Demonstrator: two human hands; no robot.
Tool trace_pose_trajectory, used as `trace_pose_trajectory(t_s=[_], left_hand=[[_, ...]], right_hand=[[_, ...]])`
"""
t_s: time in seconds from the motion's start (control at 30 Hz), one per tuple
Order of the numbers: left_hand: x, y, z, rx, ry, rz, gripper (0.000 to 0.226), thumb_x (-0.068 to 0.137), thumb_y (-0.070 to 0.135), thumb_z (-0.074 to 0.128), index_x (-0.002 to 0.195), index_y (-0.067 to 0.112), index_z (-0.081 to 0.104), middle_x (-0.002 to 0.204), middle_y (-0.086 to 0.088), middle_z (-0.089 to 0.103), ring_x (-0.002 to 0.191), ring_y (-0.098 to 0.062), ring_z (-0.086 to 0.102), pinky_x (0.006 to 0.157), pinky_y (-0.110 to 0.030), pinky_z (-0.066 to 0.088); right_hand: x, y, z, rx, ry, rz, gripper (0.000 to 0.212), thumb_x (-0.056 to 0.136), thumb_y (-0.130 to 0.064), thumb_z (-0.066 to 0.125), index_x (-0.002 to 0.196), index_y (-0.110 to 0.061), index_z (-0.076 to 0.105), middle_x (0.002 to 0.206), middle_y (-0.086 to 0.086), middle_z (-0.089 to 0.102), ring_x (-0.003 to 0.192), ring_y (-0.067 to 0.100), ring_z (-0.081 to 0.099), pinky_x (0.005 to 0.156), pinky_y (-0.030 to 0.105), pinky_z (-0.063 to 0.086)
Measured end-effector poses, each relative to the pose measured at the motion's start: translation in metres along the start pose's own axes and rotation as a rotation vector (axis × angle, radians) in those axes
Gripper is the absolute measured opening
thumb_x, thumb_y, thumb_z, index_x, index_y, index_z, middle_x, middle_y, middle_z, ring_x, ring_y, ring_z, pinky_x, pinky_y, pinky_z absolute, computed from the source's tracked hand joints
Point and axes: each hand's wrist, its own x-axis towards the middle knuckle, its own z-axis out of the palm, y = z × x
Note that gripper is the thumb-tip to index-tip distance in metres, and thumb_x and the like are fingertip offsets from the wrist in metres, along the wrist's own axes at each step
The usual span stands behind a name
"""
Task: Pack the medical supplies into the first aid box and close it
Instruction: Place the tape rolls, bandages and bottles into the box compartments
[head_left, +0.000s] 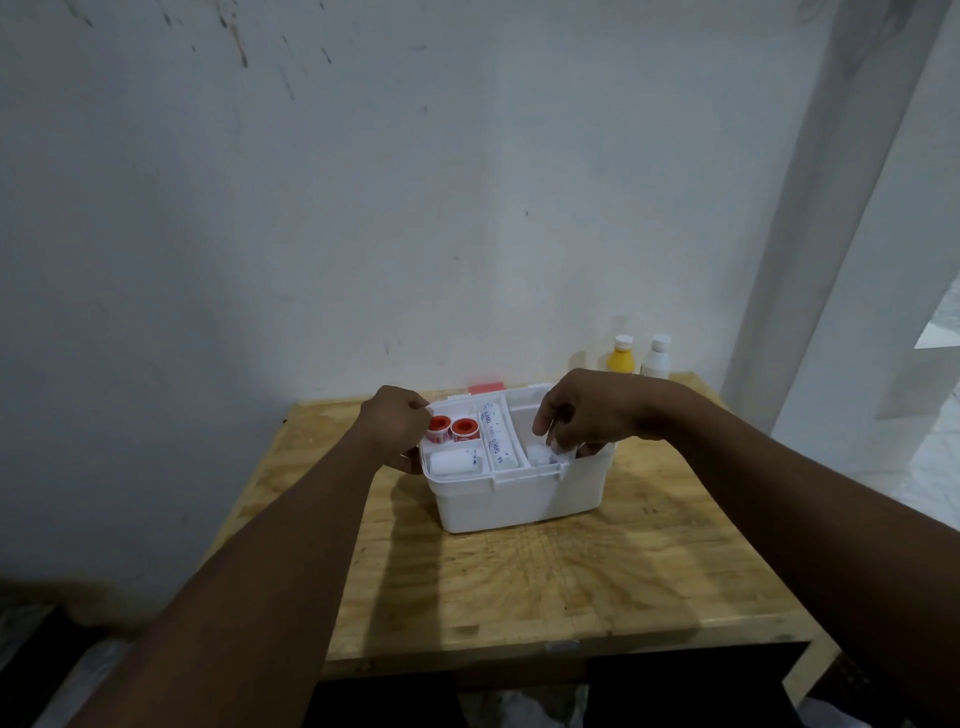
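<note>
The white first aid box (519, 499) stands open on the wooden table, its tray on top. Two red tape rolls (453, 429) sit in the tray's far-left compartment, a white bandage roll (454, 461) in the near-left one, and wrapped packets (496, 436) lie in the middle slot. My left hand (392, 423) grips the box's left rim. My right hand (587, 415) reaches into the right compartment, fingers pinched on a small white item (558, 451). The red-edged lid (485, 388) hangs behind the box.
A yellow bottle (621, 356) and a white bottle (655, 358) stand at the table's (519, 587) far right edge by the wall. A white pillar (831, 234) rises on the right.
</note>
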Motion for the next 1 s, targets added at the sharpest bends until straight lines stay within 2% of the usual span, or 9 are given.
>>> trace_pose_trajectory(t_s=[0.2,0.43,0.53,0.6,0.67,0.77,0.87,1.0], left_hand=[[-0.002,0.0,-0.001,-0.027,-0.004,0.004,0.012,0.102,0.015,0.056,0.1,0.01,0.066,0.103,-0.016,0.067,0.085,-0.037,0.071,0.055,-0.043,0.062],[-0.004,0.001,-0.001,-0.021,-0.006,0.002,0.012,0.102,0.014,0.055,0.104,0.009,0.066,0.107,-0.017,0.068,0.088,-0.038,0.072,0.062,-0.049,0.064],[-0.004,0.002,-0.001,-0.016,-0.004,-0.004,0.009,0.102,0.014,0.056,0.102,0.011,0.064,0.107,-0.017,0.068,0.087,-0.037,0.071,0.062,-0.048,0.064],[-0.004,0.002,-0.001,-0.012,-0.001,-0.002,0.009,0.102,0.015,0.056,0.101,0.011,0.064,0.106,-0.016,0.068,0.086,-0.038,0.071,0.061,-0.048,0.064],[-0.004,0.002,-0.001,-0.016,0.003,0.0,0.008,0.101,0.015,0.056,0.1,0.011,0.064,0.105,-0.016,0.068,0.086,-0.038,0.072,0.063,-0.049,0.064],[-0.005,0.003,-0.001,-0.019,0.005,0.002,0.009,0.101,0.014,0.056,0.101,0.011,0.064,0.105,-0.017,0.068,0.086,-0.038,0.072,0.065,-0.051,0.064],[-0.005,0.002,-0.001,-0.017,0.006,0.005,0.008,0.101,0.015,0.056,0.101,0.011,0.064,0.106,-0.017,0.068,0.086,-0.039,0.072,0.065,-0.052,0.064],[-0.005,0.002,-0.001,-0.019,0.004,0.0,0.01,0.102,0.015,0.056,0.103,0.011,0.064,0.106,-0.017,0.068,0.086,-0.039,0.072,0.067,-0.052,0.064]], right_hand=[[0.0,-0.004,0.002,-0.042,0.052,-0.03,0.038,0.077,-0.002,0.079,0.114,-0.007,0.068,0.1,0.016,0.075,0.092,0.037,0.073,0.085,0.046,0.06],[0.001,-0.004,-0.003,0.059,0.081,-0.024,0.025,0.088,0.001,0.063,0.111,-0.005,0.067,0.099,0.015,0.075,0.092,0.036,0.073,0.082,0.047,0.061],[0.002,0.0,-0.004,0.105,0.121,-0.007,0.03,0.082,0.01,0.066,0.108,-0.005,0.067,0.099,0.02,0.071,0.087,0.037,0.074,0.076,0.048,0.062],[0.004,0.003,0.0,0.088,0.176,-0.003,0.036,0.076,0.01,0.072,0.107,-0.007,0.066,0.098,0.017,0.067,0.081,0.035,0.075,0.071,0.045,0.063],[0.003,0.005,0.005,-0.023,0.271,-0.016,0.042,0.071,-0.001,0.081,0.106,-0.013,0.062,0.098,0.006,0.059,0.088,0.031,0.071,0.07,0.039,0.062],[0.002,0.005,0.009,-0.281,0.421,-0.066,0.062,0.068,-0.022,0.086,0.12,-0.02,0.052,0.107,0.001,0.047,0.1,0.023,0.055,0.072,0.028,0.046],[0.003,0.007,0.006,-0.29,0.391,-0.032,0.076,0.07,-0.029,0.084,0.135,-0.024,0.045,0.126,0.006,0.041,0.099,0.023,0.054,0.076,0.029,0.048],[0.007,0.007,-0.001,-0.357,0.272,0.007,0.066,0.076,-0.034,0.079,0.135,-0.024,0.052,0.132,0.007,0.048,0.106,0.021,0.05,0.087,0.032,0.047]])
